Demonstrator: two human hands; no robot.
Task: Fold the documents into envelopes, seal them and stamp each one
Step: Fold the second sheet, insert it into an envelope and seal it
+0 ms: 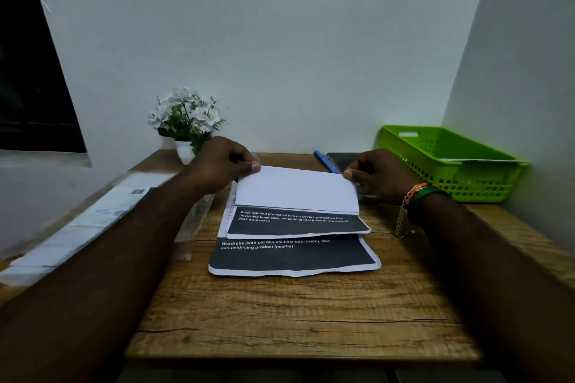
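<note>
A white sheet [295,188], folded over with its blank side up, lies on top of a small stack of documents on the wooden desk [298,314]. My left hand [222,165] pinches its far left corner, and my right hand [378,174] pinches its far right corner. Under it lie two dark printed documents with white text, one [295,222] partly covering the other [292,255]. A pack of white envelopes in clear wrap [77,227] lies along the desk's left edge, partly hidden by my left forearm.
A green plastic basket [451,162] with paper inside stands at the back right against the wall. A blue pen [323,160] and a dark flat object lie behind the stack. A white pot of white flowers [186,124] stands at the back left.
</note>
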